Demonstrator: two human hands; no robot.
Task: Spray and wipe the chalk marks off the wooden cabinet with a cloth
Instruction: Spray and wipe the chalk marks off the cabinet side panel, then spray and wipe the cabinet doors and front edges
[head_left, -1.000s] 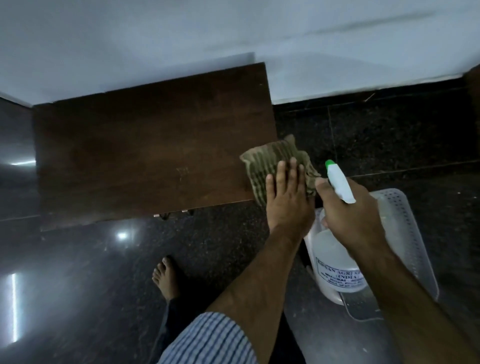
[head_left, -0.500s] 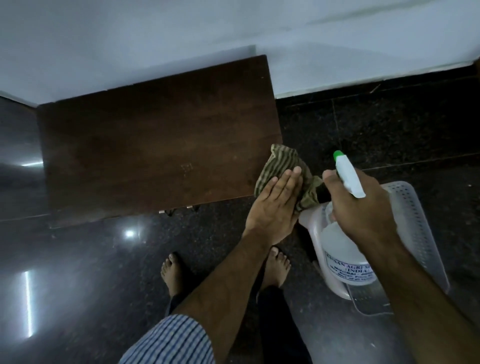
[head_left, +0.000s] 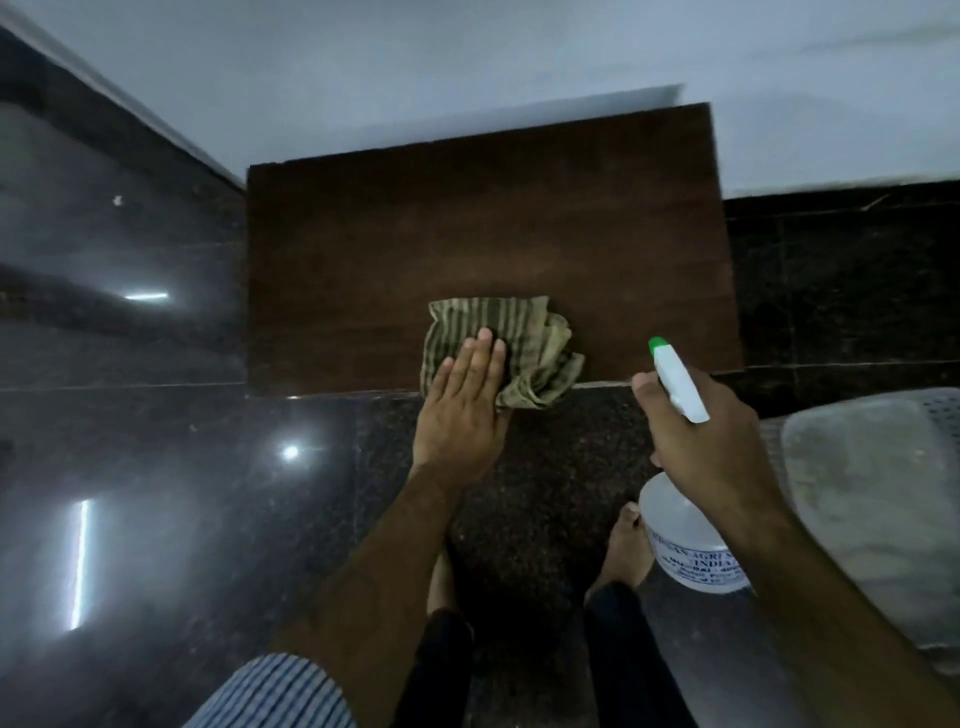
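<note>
The dark wooden cabinet (head_left: 483, 244) stands against the white wall, its top facing me. A crumpled green striped cloth (head_left: 519, 343) lies on the top near its front edge. My left hand (head_left: 465, 410) presses flat on the cloth's near left part, fingers together and extended. My right hand (head_left: 711, 447) grips a clear spray bottle (head_left: 685, 545) with a white head and green nozzle tip, held in front of the cabinet's right front corner, nozzle toward the top. No chalk marks show on the bare wood.
A white perforated plastic basket (head_left: 878, 499) stands on the dark polished granite floor (head_left: 171, 493) at the right. My bare feet (head_left: 628, 545) are just in front of the cabinet. Dark wall tiles run to the left and right of it.
My left hand slid the cloth from the cabinet's right front corner leftward to the middle of its front edge. My view shifted so the cabinet sits centred. The bottle stayed in my right hand.
</note>
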